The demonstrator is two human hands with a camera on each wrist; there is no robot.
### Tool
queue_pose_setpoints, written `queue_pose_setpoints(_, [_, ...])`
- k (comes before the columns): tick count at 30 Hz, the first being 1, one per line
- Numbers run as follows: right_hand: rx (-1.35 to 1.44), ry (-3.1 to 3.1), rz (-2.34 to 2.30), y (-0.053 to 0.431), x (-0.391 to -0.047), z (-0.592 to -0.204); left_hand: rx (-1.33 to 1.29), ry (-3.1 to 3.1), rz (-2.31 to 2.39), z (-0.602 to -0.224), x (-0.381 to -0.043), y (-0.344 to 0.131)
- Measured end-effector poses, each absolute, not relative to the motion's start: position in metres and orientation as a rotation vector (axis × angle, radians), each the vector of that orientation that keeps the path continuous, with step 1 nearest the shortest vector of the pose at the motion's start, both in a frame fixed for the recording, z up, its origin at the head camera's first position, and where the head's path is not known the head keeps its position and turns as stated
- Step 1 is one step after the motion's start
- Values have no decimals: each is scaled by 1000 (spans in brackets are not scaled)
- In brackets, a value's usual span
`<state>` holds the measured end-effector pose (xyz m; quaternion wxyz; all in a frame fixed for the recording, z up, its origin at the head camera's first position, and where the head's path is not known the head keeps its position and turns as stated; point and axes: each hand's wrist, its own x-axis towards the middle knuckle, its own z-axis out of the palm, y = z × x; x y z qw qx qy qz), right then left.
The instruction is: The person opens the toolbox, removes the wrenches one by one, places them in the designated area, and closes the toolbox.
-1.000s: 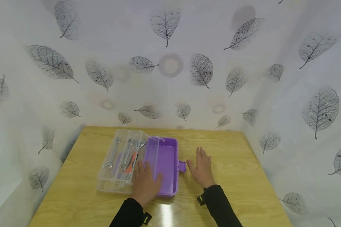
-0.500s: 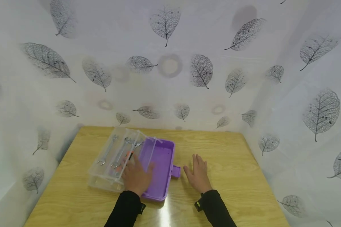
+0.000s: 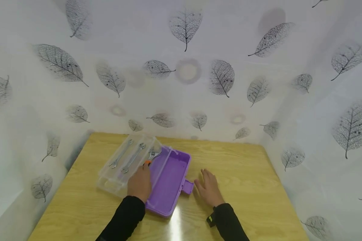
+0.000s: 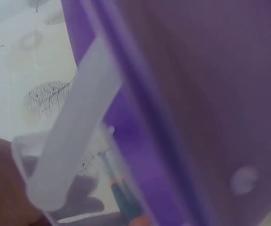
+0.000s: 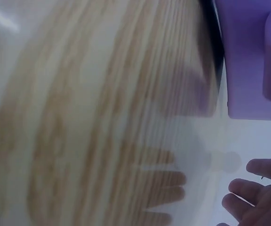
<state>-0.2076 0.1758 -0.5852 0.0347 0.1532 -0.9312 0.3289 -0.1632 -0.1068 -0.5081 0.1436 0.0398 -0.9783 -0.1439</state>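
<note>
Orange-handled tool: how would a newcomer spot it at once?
On the wooden table, find the purple box, then the clear tray on its left. At that tray's right, by the left hand, is the orange-handled tool; only it shows orange, the two wrenches beside it are silver.

Head view: soft, even, rather muted light; white glare streak on the worktop [image 3: 244,174], lower centre; dim shadow in the corner to its left; leaf-patterned backdrop [image 3: 181,100] greyer towards the top. Left wrist view: hazy, low in contrast; purple box [image 4: 220,94] close to the lens, out of focus. Right wrist view: washed out; bright glare upper left; glossy worktop faintly mirroring the right grip [image 5: 265,200].
</note>
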Motion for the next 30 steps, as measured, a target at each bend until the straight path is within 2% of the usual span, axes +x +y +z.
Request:
queue_pose_setpoints(6, [574,-2817,677,183,-226,-586,89,-2869,-249,-504,-181,-109])
queue_pose_setpoints(12, [567,-2815,765,184,-239,-580,49,-2956,-140,-502,-197,-101])
queue_pose_setpoints(19, [517,-2854,957,177,-238,-576,35,-3003,-63,-491,-202,-97])
queue_pose_setpoints(25, [507,-2891,1008,172,-234,-570,-43,-2989,-202,-489,-197,-108])
queue_pose_setpoints(30, [509,-2850,1147,168,-232,-554,11,-2969,-603,-486,-196,-118])
